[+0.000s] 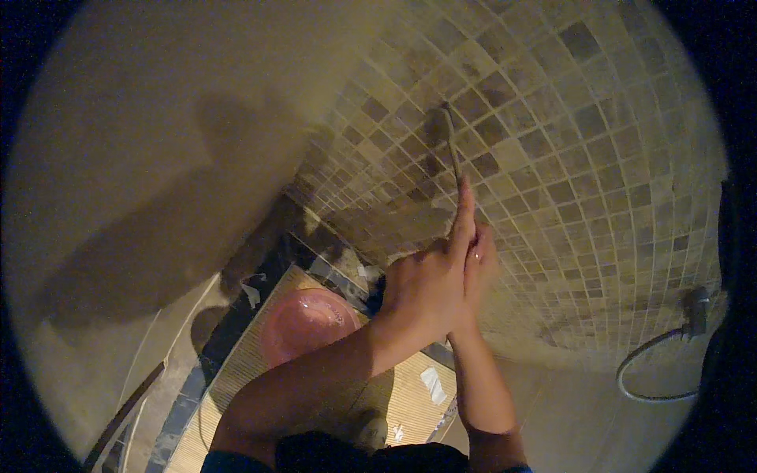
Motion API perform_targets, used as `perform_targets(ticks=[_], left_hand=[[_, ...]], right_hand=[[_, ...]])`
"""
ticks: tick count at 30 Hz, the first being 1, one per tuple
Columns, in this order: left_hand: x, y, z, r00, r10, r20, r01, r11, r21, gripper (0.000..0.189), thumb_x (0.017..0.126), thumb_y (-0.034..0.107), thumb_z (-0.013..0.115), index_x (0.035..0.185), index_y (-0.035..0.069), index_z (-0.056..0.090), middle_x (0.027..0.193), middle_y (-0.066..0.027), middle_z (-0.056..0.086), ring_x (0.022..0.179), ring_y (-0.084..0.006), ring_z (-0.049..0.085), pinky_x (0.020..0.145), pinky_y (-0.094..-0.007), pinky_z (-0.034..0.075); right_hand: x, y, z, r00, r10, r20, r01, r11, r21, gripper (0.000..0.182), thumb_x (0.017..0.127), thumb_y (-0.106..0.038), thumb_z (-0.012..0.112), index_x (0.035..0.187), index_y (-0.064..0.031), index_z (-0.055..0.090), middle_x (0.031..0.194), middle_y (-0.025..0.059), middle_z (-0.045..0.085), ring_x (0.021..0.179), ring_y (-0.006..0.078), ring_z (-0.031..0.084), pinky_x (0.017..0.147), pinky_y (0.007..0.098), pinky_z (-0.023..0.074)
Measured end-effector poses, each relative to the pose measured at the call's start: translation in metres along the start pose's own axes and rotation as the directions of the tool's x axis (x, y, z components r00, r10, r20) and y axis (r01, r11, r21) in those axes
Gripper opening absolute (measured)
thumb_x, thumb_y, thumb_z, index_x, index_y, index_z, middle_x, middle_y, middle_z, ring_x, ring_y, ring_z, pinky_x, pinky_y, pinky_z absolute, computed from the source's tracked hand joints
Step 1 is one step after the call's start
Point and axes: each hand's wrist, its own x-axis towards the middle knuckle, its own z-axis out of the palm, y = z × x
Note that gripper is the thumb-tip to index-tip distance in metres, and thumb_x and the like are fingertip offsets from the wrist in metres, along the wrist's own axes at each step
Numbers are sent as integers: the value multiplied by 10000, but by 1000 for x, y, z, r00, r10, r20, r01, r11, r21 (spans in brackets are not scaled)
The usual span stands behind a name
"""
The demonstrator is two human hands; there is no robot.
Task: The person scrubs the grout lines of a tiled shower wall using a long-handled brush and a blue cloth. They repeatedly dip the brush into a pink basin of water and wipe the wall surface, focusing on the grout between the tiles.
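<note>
My left hand [423, 290] is in front, its fingers curled and its index finger stretched up along a thin, slightly bent tool [454, 145]. The tool's far end meets the square mosaic tiles of the wall [532, 148], casting a shadow beside it. Any handle is hidden within my hands. My right hand [485, 260] presses against the left from behind, mostly covered by it, so its grip is unclear. Under my left forearm, a glossy pink bowl [304, 319] rests on a ribbed yellowish sheet [236, 378], partly hidden by the arm.
A flexible metal hose [627, 378] hangs from a wall fitting [695, 313] at right. White scraps [433, 385] lie on the ribbed sheet. A dark tiled border [260, 290] runs alongside it. Shadows of my arms fall across the plain wall [148, 77] at left.
</note>
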Motion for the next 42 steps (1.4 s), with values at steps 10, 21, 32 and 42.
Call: perform_targets(ticks=[10, 21, 32, 42], left_hand=[[23, 11, -4, 999, -44, -23, 42, 996, -79, 726, 960, 254, 516, 1542, 76, 120, 1072, -237, 668, 843, -441, 665, 762, -482, 533], [26, -19, -7, 994, -46, -104, 39, 997, -71, 639, 976, 253, 510, 1533, 136, 218, 1117, -211, 656, 943, -401, 665, 793, -423, 533], [17, -16, -16, 1000, -13, 20, 14, 1000, -19, 844, 869, 252, 582, 1553, 155, 98, 934, -220, 685, 799, -431, 668, 721, -480, 541], [15, -33, -6, 995, 2, -97, -5, 999, -33, 689, 944, 302, 547, 1530, 145, 220, 904, -216, 687, 757, -414, 681, 645, -444, 543]], right_hand=[[27, -2, -6, 992, -121, 33, 122, 992, -27, 355, 983, -354, 442, 836, -42, 524, 652, 205, 529, 550, 331, 480, 515, 450, 370], [29, -9, 25, 995, -71, 72, 70, 997, 21, 290, 973, -290, 457, 840, -38, 508, 665, 207, 522, 555, 311, 497, 522, 439, 393], [9, 3, 30, 1000, -24, 2, 24, 1000, -12, 416, 999, -398, 411, 803, -39, 486, 628, 204, 489, 533, 284, 459, 506, 444, 366], [12, 8, 38, 989, -124, -84, 126, 992, 20, 369, 992, -359, 427, 813, -43, 489, 683, 215, 535, 570, 312, 490, 526, 444, 374]])
